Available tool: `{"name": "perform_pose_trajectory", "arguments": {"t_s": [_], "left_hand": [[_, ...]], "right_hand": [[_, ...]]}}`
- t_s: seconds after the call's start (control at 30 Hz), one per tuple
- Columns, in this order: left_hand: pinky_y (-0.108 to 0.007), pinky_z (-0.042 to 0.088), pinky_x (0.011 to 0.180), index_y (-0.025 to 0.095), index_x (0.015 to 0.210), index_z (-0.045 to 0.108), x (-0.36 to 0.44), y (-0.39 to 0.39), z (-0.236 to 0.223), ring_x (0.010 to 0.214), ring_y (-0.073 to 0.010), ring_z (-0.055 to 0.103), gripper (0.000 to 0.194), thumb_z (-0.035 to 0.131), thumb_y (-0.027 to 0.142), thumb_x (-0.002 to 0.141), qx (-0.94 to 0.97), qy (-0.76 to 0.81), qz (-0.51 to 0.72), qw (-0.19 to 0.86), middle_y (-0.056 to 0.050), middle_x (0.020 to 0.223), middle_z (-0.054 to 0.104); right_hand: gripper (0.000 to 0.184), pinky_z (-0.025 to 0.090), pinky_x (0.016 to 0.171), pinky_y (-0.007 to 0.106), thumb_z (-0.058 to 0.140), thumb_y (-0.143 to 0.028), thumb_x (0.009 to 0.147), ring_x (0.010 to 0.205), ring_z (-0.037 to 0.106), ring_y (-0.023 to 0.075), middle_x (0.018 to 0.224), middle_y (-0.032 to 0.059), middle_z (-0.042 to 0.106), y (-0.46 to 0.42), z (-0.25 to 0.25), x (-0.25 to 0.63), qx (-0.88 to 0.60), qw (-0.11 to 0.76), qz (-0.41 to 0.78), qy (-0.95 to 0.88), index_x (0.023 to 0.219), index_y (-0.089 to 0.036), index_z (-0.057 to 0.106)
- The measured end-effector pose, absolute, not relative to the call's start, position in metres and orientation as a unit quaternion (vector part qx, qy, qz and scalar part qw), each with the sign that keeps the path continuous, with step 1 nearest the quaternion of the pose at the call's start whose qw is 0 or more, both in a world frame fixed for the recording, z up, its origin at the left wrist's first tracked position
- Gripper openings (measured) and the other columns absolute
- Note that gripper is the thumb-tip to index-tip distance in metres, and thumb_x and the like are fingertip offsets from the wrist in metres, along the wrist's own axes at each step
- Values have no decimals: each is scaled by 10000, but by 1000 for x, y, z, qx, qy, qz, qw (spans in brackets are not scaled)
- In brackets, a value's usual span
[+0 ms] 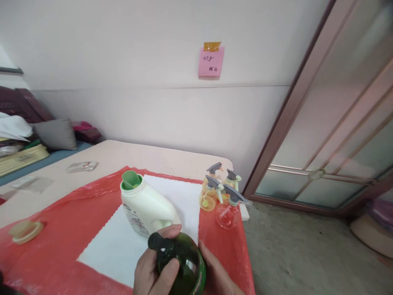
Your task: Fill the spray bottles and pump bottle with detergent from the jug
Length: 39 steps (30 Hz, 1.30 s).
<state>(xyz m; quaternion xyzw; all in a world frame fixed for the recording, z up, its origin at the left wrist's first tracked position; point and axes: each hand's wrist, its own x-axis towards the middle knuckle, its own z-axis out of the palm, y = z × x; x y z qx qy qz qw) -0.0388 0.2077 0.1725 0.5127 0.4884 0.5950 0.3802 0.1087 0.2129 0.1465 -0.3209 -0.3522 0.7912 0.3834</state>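
A dark green, glossy bottle (pixel 187 256) with a dark knobbed top is held low in front of me, its lower part cut off by the frame edge. My left hand (pixel 158 266) grips it round the neck and shoulder, thumb on the near side. Against its right side my right hand (pixel 216 270) is pressed, with the fingers partly hidden. Just beyond stands a white detergent jug (pixel 147 207) with a handle. A green scoop-like cup (pixel 131 179) sits in the jug's mouth. Under the jug lies a white sheet (pixel 107 248).
Several clear spray bottles (pixel 227 215) with grey trigger heads stand at the table's right edge. Red plastic sheeting (pixel 61 250) covers the near table. A pale round lid (pixel 27 231) lies at left. A pink note (pixel 211 62) is taped to the wall.
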Motion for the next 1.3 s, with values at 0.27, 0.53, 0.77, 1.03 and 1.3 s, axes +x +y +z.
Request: {"name": "perform_pose_trajectory", "arguments": {"t_s": [0.27, 0.53, 0.77, 1.03, 1.3], "left_hand": [[-413, 483, 877, 212, 734, 649, -52, 219, 184, 1016, -312, 622, 316, 595, 520, 773, 535, 515, 511, 432, -115, 1096, 703], [-376, 399, 920, 213, 799, 645, -51, 216, 199, 1029, -266, 599, 318, 503, 492, 851, 497, 554, 545, 386, -88, 1125, 693], [-366, 394, 914, 204, 742, 626, -56, 219, 201, 1045, -276, 596, 297, 538, 473, 834, 452, 545, 582, 399, -92, 1084, 705], [-372, 465, 839, 193, 656, 546, -55, 220, 205, 989, -292, 630, 334, 613, 504, 759, 351, 512, 653, 434, -123, 992, 728], [-362, 464, 837, 185, 704, 587, -55, 221, 202, 982, -283, 628, 310, 621, 488, 761, 388, 539, 621, 416, -127, 1037, 714]], "right_hand": [[616, 510, 721, 357, 329, -645, 853, 802, 660, 199, 966, 81, 706, 217, 131, 100, -235, 350, 874, -244, 1207, -214, 590], [672, 469, 888, 398, 819, -447, 569, 1045, 613, 258, 1212, 101, 626, 214, 138, 87, -200, 521, 777, -291, 1158, -246, 566], [784, 525, 600, 290, 364, -787, 773, 812, 697, 226, 1086, 142, 680, 221, 130, 94, -224, 329, 896, -194, 1285, -207, 492], [648, 476, 900, 347, 807, -284, 604, 1131, 587, 237, 1283, 58, 602, 216, 146, 104, -133, 434, 857, -245, 1202, -283, 558], [707, 510, 594, 261, 420, -706, 816, 784, 684, 200, 1167, 159, 639, 216, 131, 97, -173, 329, 900, -227, 1302, -196, 480]]}}
